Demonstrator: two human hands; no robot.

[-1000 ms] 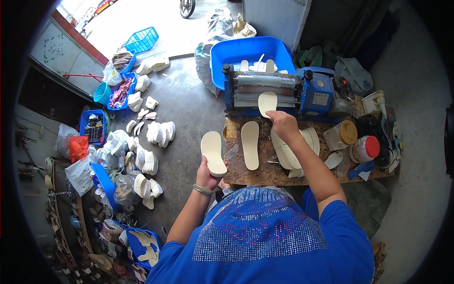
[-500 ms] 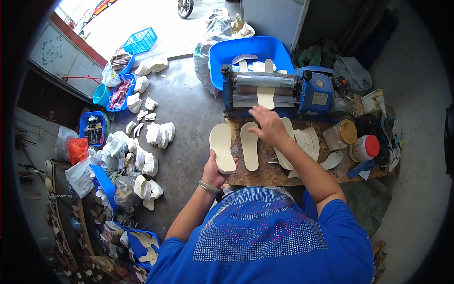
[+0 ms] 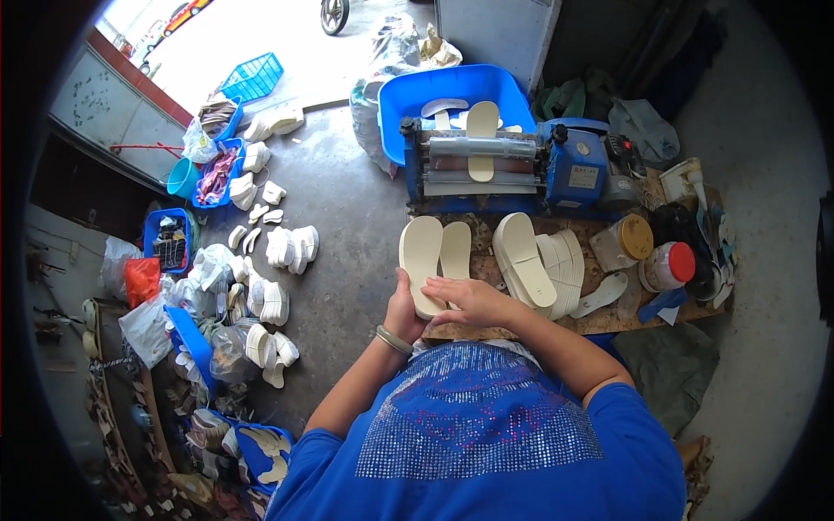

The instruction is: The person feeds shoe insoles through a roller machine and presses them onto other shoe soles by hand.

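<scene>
While the left hand (image 3: 405,306) grips the near end of a cream shoe insole (image 3: 421,260) with its fingers closed around the edge, the right hand (image 3: 465,300) lies flat over the same end, fingers spread and pressing down. The insole sits at the centre of the frame on the left part of the wooden table (image 3: 608,321), its long axis running up the frame, toe end pointing toward the roller machine (image 3: 486,161) and heel end toward the person. A second insole (image 3: 456,252) lies just beside it on the right, parallel. Further right, a fanned stack of insoles (image 3: 543,260) leans across the table.

Another insole (image 3: 482,139) stands in the blue machine's rollers, long axis also up the frame, with a blue plastic tub (image 3: 408,100) behind it at upper centre. At the right end of the table stand a clear jar with a yellow lid (image 3: 627,240) and a white jar with a red lid (image 3: 671,265). The blue motor housing carries a small pale rectangular label (image 3: 584,178).

The floor (image 3: 347,208) is bare grey concrete. On the left of the frame, loose piles of white soles (image 3: 278,252), blue baskets (image 3: 252,78) and plastic bags litter it.
</scene>
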